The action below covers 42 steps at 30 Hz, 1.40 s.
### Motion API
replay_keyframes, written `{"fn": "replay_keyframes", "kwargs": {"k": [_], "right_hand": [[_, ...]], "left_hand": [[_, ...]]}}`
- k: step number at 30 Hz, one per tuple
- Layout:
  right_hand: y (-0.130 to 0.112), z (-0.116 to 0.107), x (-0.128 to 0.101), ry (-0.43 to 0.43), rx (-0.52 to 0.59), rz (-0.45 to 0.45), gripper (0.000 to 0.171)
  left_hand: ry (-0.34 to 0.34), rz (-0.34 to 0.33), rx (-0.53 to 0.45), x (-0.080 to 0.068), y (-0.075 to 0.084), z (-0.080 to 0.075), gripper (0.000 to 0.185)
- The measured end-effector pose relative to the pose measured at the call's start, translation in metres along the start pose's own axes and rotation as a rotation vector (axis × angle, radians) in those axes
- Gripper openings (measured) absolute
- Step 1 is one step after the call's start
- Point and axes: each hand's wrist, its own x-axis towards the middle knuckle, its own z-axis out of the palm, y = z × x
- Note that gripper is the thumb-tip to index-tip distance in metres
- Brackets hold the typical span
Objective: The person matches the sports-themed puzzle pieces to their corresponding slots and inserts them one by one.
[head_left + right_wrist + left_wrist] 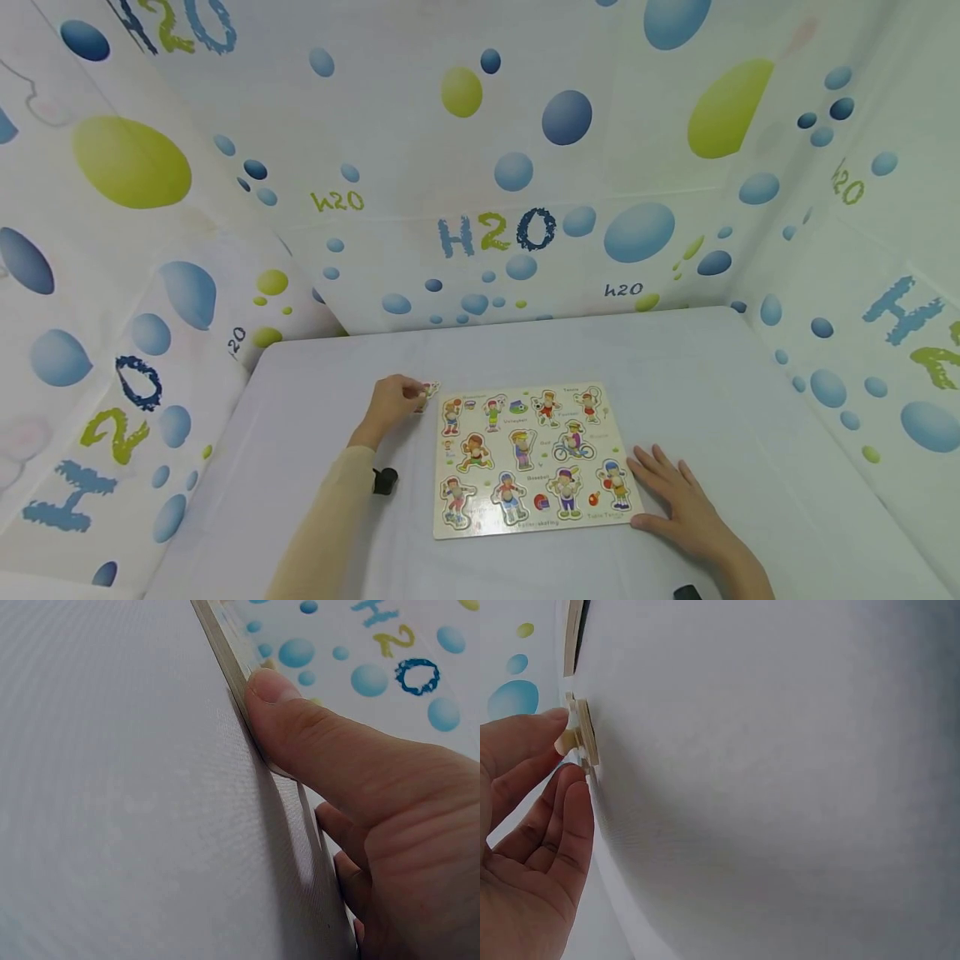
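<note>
A wooden knob puzzle board (pixel 517 530) printed with sports figures lies flat on the table. Beyond its far left corner, my left hand (pixel 390 406) pinches a small puzzle piece (pixel 430 390). The left wrist view shows thumb and fingers at the round wooden knob (pixel 568 741) on that piece, which stands close over the white cloth. My right hand (pixel 686 508) lies spread at the board's right side, and its thumb (pixel 274 690) touches the edge near the close corner. Figure pieces such as the cyclist (pixel 574 442) and the runner (pixel 475 452) sit on the board.
A white cloth (pixel 600 350) covers the table. Curtains (pixel 420 133) with blue and green drops and H2O lettering stand behind it and on both sides. A black device (pixel 386 481) shows beside the left forearm, and another dark object (pixel 686 592) by the right wrist.
</note>
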Motion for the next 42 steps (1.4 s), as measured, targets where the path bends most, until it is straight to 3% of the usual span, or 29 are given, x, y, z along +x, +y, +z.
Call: {"fn": "replay_keyframes", "kwargs": {"k": [15,31,42], "right_hand": [[0.002,-0.002,-0.001,-0.017,-0.002,0.018,0.077],[0.000,-0.001,-0.001,0.003,0.019,-0.017,0.075],[0.001,-0.001,-0.001,0.004,0.013,-0.020,0.075]], "left_hand": [[0.017,0.030,0.002,-0.002,0.006,0.003,0.013],[0.025,0.059,0.093,-0.002,0.001,0.005,0.013],[0.001,0.031,0.083,-0.003,0.009,-0.003,0.016]]}}
